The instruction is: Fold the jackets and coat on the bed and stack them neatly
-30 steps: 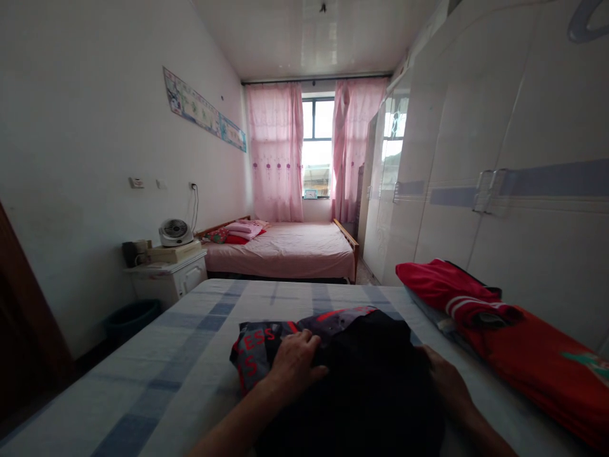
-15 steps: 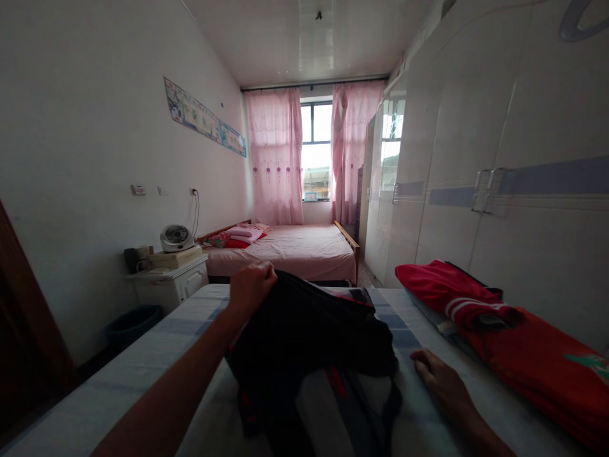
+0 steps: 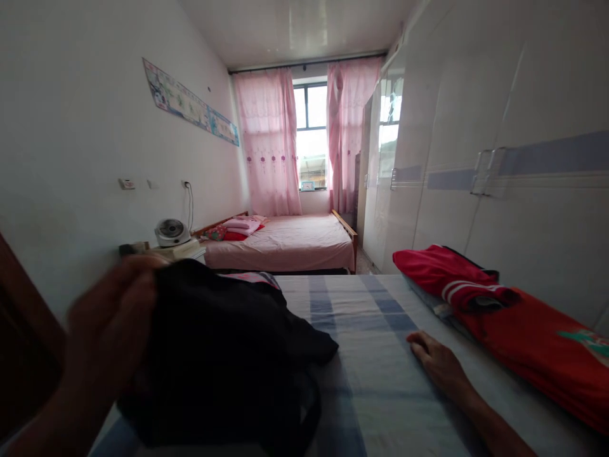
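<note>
My left hand (image 3: 117, 311) is raised at the left, slightly blurred, its fingers closed on the upper edge of a black cloth item (image 3: 223, 362). This dark item hangs and bunches over the bed, and a strap-like loop shows at its lower right. Whether it is a bag or a garment I cannot make out. Over the striped sheet (image 3: 375, 368) my right hand (image 3: 438, 362) rests with loosely curled fingers and nothing visible in them. To its right lie folded clothes: a crimson garment with white stripes (image 3: 442, 273) and an orange-red one (image 3: 547, 336).
A white wardrobe (image 3: 447, 222) lines the right side. Beyond the near bed stands a second bed with a pink sheet (image 3: 295, 244) and wooden rails. A small fan (image 3: 172, 233) sits on a bedside cabinet at the left. Pink curtains (image 3: 266, 146) flank the window.
My left hand has swung left and closer with the black cloth item, baring more of the striped sheet. My right hand has stayed nearly in place. The view has shifted slightly.
</note>
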Motion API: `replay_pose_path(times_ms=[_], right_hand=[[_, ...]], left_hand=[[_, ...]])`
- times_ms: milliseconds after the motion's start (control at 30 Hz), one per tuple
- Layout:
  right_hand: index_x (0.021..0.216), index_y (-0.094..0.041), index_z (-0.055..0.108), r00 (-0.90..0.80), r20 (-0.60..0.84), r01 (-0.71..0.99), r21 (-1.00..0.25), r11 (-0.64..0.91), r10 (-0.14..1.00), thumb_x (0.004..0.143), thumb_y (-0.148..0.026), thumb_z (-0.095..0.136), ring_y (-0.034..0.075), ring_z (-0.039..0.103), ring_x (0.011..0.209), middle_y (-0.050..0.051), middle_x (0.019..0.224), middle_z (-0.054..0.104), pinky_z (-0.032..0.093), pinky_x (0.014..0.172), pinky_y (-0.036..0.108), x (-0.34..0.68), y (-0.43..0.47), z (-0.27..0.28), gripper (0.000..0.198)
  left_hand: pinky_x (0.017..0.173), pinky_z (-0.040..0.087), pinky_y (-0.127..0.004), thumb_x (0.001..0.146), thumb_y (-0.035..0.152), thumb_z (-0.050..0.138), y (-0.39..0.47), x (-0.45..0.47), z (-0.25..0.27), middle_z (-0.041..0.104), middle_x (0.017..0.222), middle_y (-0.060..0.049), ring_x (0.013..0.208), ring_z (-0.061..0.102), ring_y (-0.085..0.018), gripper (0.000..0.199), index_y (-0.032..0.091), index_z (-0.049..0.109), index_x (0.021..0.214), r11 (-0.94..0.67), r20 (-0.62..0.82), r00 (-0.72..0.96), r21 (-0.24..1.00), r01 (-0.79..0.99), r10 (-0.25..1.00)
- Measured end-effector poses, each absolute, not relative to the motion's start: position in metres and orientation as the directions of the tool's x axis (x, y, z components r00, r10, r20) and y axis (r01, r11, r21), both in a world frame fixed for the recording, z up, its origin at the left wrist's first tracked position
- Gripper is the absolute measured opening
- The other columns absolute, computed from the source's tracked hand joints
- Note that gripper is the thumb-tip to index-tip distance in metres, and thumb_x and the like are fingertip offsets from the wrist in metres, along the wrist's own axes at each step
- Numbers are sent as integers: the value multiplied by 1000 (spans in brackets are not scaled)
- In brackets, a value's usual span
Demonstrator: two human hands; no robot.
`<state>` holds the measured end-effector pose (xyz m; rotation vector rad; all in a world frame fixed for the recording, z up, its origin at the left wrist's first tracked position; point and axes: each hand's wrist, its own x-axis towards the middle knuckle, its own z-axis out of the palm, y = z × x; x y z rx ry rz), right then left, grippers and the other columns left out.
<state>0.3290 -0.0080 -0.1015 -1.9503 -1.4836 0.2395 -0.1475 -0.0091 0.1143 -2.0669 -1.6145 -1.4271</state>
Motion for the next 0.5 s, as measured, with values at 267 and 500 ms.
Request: replay_pose_path(times_ms=[267,500], right_hand=[[84,-24,58,359,266,798,-585,-147,894,72,-42,36,22,64,85,4,90,70,46,77,32,322,-11,-95,30],[84,-24,59,359,270,804,-576,-148,893,72,-43,37,21,65,85,3,90,70,47,76,30,324,-10,-97,32]], left_hand=[[76,47,-38,80,59,37,30,-148,42,53,125,-13,96,60,-30,60,16,49,120,-145,448,92,86,986,890],[78,47,-30,78,35,45,80,-186,25,69,98,-8,95,63,-25,35,17,61,103,-146,156,119,172,974,981]])
